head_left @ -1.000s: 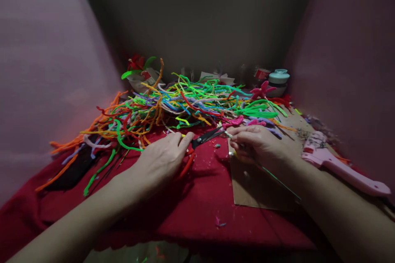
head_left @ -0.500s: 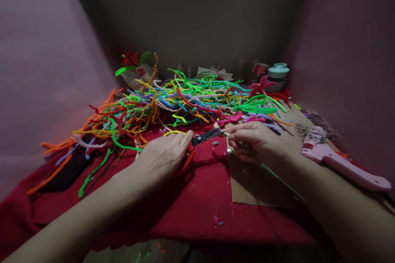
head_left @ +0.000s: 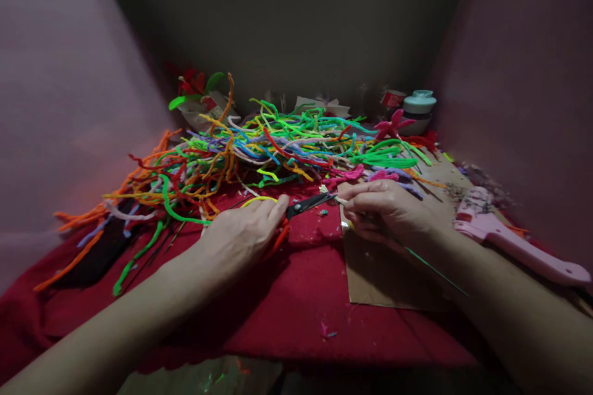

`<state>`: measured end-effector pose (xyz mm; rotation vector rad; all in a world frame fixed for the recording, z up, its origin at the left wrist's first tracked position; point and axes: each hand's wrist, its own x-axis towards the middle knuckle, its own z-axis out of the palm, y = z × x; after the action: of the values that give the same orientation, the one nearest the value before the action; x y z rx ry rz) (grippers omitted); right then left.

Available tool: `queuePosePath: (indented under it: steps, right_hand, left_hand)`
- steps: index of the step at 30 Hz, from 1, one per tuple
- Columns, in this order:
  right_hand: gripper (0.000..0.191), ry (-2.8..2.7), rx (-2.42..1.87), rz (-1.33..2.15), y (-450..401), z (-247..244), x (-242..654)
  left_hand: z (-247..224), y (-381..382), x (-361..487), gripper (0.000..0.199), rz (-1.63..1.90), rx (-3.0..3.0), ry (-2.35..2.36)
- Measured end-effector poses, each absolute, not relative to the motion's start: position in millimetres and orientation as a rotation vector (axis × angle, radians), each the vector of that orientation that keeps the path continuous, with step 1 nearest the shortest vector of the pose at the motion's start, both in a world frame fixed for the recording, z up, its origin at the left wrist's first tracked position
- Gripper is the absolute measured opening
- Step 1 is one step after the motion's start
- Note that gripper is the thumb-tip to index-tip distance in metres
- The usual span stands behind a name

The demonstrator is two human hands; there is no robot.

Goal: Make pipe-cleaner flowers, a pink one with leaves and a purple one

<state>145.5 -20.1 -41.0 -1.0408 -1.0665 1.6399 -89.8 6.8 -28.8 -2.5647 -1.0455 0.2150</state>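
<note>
Scissors (head_left: 306, 202) with black blades and red and yellow handles are in my left hand (head_left: 248, 225), its fingers wrapped round the handles. The blades point right and look nearly closed, their tips at a thin green stem (head_left: 435, 268) with a pale end. My right hand (head_left: 382, 207) pinches that stem near its pale end, and the rest runs back under the palm toward the wrist. A small pale tuft (head_left: 323, 189) shows just above the blades; whether it is joined to the stem I cannot tell.
A tangled heap of coloured fuzzy stems (head_left: 278, 148) spreads behind my hands. Cardboard (head_left: 389, 284) lies under my right hand on the red cloth (head_left: 296, 321). A pink glue gun (head_left: 523, 247) rests at the right. Behind stand a teal-lidded jar (head_left: 419, 102) and a pink flower (head_left: 393, 124).
The scissor blades have drawn closer together at the stem. The stem's free end has shifted slightly right, and the view has moved a little.
</note>
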Motion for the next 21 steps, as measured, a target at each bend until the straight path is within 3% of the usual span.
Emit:
queuePosePath:
  steps: [10, 16, 21]
  right_hand:
    - [0.007, -0.978, -1.068, 1.639, -21.3, -41.6, 144.1]
    - [0.007, -1.028, -1.067, 1.52, -15.6, -50.1, 149.1]
    - [0.017, -1.012, -1.069, 1.402, -14.2, -51.5, 147.2]
  left_hand:
    - [-30.5, 8.7, -92.8, 0.051, 0.156, -2.576, -0.969]
    - [-33.6, 17.4, -110.3, 0.042, 0.01, -2.821, -0.89]
    - [-22.2, 27.8, -146.5, 0.032, -0.064, -3.091, -0.978]
